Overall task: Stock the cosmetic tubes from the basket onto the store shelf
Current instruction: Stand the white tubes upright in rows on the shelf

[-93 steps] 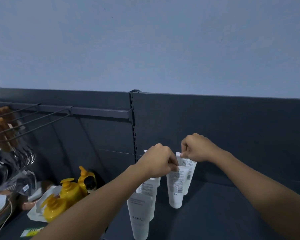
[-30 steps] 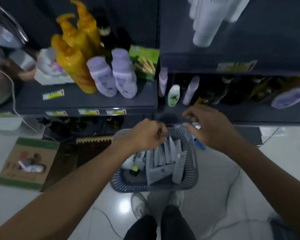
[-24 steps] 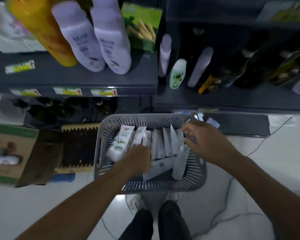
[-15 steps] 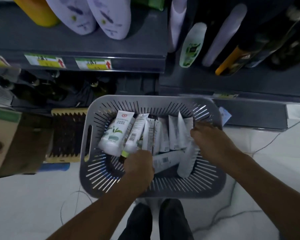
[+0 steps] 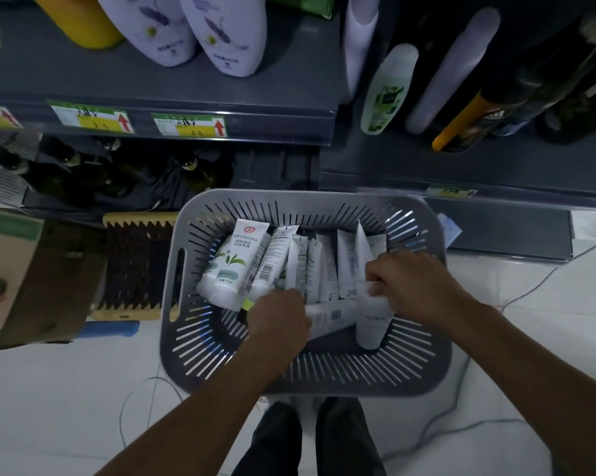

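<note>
Your curled left hand (image 5: 278,317) and right hand (image 5: 406,286) each grip white cosmetic tubes (image 5: 327,269) in the grey slotted plastic basket (image 5: 310,376), mid-frame on the glossy white tile floor (image 5: 66,407) below dark grey store shelves (image 5: 186,91).

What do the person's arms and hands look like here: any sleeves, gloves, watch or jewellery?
Both forearms are bare as far as the frame shows, with no sleeves in view. The left hand and right hand are ungloved. No watch, bracelet or ring shows on either; the fingers are partly hidden among the tubes.

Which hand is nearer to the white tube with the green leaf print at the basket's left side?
Left. The left hand sits just below and right of the white leaf-print tube, near its cap end. The right hand is across the grey slotted basket, among the right-side tubes.
</note>
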Motion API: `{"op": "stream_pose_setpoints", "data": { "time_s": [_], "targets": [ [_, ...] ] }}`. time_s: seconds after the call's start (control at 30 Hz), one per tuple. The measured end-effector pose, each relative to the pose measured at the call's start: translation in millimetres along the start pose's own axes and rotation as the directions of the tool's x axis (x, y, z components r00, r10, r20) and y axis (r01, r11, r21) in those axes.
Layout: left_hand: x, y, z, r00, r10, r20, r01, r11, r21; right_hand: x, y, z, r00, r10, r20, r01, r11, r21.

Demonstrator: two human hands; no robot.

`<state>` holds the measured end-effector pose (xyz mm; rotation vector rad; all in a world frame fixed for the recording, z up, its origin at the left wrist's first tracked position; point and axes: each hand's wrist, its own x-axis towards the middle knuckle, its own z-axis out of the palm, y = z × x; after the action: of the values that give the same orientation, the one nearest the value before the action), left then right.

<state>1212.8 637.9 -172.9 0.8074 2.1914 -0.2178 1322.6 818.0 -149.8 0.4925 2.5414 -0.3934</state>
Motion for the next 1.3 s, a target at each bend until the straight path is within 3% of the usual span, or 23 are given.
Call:
{"op": "stream_pose_setpoints", "data": {
  "time_s": [0.23,0.43,0.6,0.8,1.0,1.3],
  "targets": [
    [-35.2,20.2,-66.8,0.980,0.191,-0.057,-0.182,0.974,0.133,-36.0,-9.7,-76.6,0.986,0.065,-0.154,-0.064,0.998,0.007],
    [-82.5,34.8,-175.6,0.905,0.395,-0.161,-0.336,0.892,0.301,-75.5,-23.9,-173.9,0.971,0.083,-0.224,-0.093,0.995,-0.036],
    [-132.9,43.6,-271.7,0.796,0.529,-0.292,-0.426,0.834,0.349,-119.0,-38.8,-254.6,0.951,0.056,-0.304,-0.104,0.984,-0.144],
    [-195.6,66.0,-370.2,0.679,0.609,-0.410,-0.457,0.787,0.413,-181.3,-48.3,-342.1,0.913,0.046,-0.405,-0.115,0.982,-0.148],
    [-263.0,107.6,-447.2,0.529,0.701,-0.478,-0.564,0.712,0.418,-241.8,-34.4,-414.2,0.885,0.087,-0.457,-0.115,0.993,-0.033],
    [-295.2,217.4,-527.0,0.416,0.743,-0.524,-0.625,0.652,0.430,-294.5,37.2,-482.7,0.842,0.007,-0.540,-0.007,1.000,0.002]
  ]
}}
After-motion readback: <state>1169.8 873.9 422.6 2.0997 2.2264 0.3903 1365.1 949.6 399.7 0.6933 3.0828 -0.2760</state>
